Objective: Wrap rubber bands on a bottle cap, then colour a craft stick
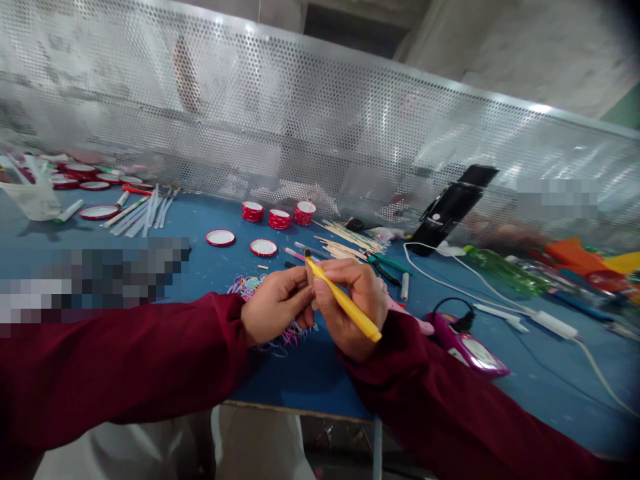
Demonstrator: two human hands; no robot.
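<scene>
My right hand (356,301) grips a yellow utility knife (345,303), its tip pointing up and to the left. My left hand (276,307) pinches a thin wooden stick (313,288) right against the knife's tip. Both hands hover over a tangle of coloured rubber bands (250,285) on the blue table (210,267). Both arms wear dark red sleeves.
Red-rimmed round lids (221,237) and small red tape rolls (279,218) lie farther back, with a heap of wooden sticks (345,240) and green-handled pliers (387,265). A black bottle (450,207), a white cable (500,283) and a purple device (467,347) sit to the right. A perforated metal screen (320,127) backs the table.
</scene>
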